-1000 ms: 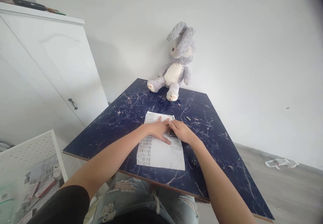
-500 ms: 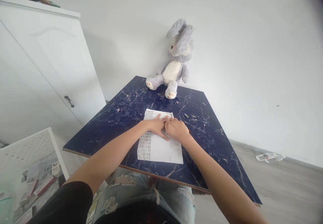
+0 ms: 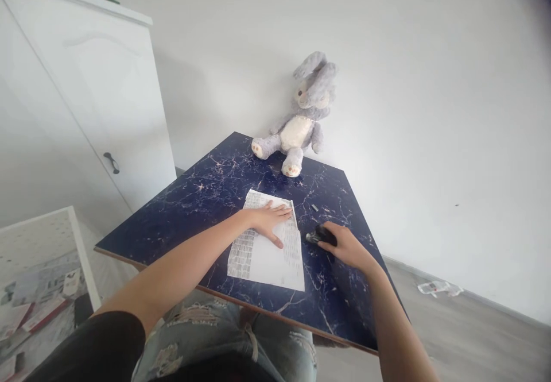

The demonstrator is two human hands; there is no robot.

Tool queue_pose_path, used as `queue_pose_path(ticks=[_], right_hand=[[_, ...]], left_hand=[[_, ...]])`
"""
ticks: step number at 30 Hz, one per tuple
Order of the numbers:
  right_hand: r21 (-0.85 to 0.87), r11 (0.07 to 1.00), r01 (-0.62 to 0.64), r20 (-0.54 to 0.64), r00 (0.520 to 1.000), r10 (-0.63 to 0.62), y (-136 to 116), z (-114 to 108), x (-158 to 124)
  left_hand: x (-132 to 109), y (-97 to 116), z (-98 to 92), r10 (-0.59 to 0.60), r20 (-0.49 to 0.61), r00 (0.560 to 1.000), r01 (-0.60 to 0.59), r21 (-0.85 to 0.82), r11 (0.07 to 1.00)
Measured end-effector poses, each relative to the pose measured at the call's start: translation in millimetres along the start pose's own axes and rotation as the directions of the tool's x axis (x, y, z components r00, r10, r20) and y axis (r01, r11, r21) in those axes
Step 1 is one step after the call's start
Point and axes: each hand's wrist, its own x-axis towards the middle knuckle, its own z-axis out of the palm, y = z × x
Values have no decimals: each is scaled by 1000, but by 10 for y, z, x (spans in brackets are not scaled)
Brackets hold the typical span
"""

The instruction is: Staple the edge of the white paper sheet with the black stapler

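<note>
My left hand [image 3: 272,221] lies flat on a sheet of paper [image 3: 273,267], fingers spread. Printed grey block patterns run down the paper's left side and fine lines of text down its right; its right edge looks folded near the top. Just right of the sheet, my right hand [image 3: 345,245] is closed around a black stapler [image 3: 323,235] with a shiny metal end pointing left. The palm side and part of the stapler are hidden by my fingers. A small greyish strip [image 3: 314,207] lies on the table beyond it.
A grey plush rabbit [image 3: 297,132] sits at the back of the dark blue marbled table [image 3: 185,209], against the wall. To the left stand a white cabinet [image 3: 86,100] and a white-framed bin [image 3: 81,250] with boxes. Clear plastic packaging [image 3: 439,288] lies on the floor.
My right hand has left the paper, moved right and now holds the stapler. My left hand stays flat on the sheet. The view has shifted slightly.
</note>
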Motion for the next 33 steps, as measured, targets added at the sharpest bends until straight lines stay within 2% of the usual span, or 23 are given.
queue_pose_path(ticks=[2, 4, 5, 6, 7, 8, 9, 10, 11, 13, 16, 19, 23, 26, 28, 29, 31, 32, 33], right_hand=[[6, 979, -205, -173, 964, 203, -63, -4, 3], [41, 951, -307, -285, 908, 306, -293, 101, 139], [46, 946, -322, -296, 900, 321, -456, 192, 254], [32, 953, -300, -281, 913, 297, -637, 299, 393], [-6, 957, -290, -254, 926, 279, -820, 409, 550], [-52, 953, -298, -204, 937, 282, -994, 514, 713], [-53, 954, -294, -194, 941, 279, -1146, 606, 872], [-53, 955, -293, -186, 942, 279, -1270, 682, 1014], [-48, 953, -299, -180, 941, 286, -1361, 741, 1130], [-31, 948, -316, -180, 935, 305, -1445, 816, 1253], [-17, 935, -353, -194, 919, 344, -1374, 863, 1149], [-19, 907, -421, -226, 885, 406, -1157, 847, 800], [-2, 852, -523, -262, 823, 504, -762, 710, 297], [169, 863, -476, -239, 830, 504, -453, 549, 77], [286, 873, -395, -308, 824, 475, -270, 447, 37], [299, 883, -362, -390, 798, 460, -191, 405, 55], [211, 917, -339, -555, 730, 398, -61, 357, 167], [128, 932, -338, -592, 728, 346, -7, 356, 255], [37, 943, -331, -588, 756, 288, 42, 372, 355]], left_hand=[[-18, -50, -74, 15, -59, 998, -20, -90, 996], [-68, -139, -201, -4, -247, 969, -52, -222, 974], [-104, -197, -272, -38, -382, 923, -86, -300, 950], [-146, -262, -339, -88, -518, 851, -139, -385, 912], [-192, -331, -398, -155, -633, 759, -219, -472, 854], [-241, -403, -445, -235, -705, 669, -316, -556, 769], [-292, -475, -478, -321, -729, 605, -419, -634, 650], [-344, -545, -498, -394, -715, 578, -515, -693, 504], [-393, -609, -505, -430, -674, 601, -570, -738, 361], [-476, -714, -495, -449, -600, 662, -605, -781, 153], [-528, -800, -462, -442, -555, 704, -616, -788, 9], [-499, -829, -441, -406, -538, 739, -608, -791, -59], [-442, -847, -425, -380, -443, 812, -524, -840, -140], [-435, -855, -415, -377, -427, 822, -512, -844, -158], [-449, -866, -411, -391, -411, 823, -505, -846, -173], [-461, -874, -411, -403, -396, 825, -498, -847, -186], [-494, -899, -420, -435, -382, 815, -505, -837, -211], [-517, -912, -432, -453, -390, 802, -523, -824, -217], [-548, -922, -449, -473, -406, 782, -550, -807, -216]])
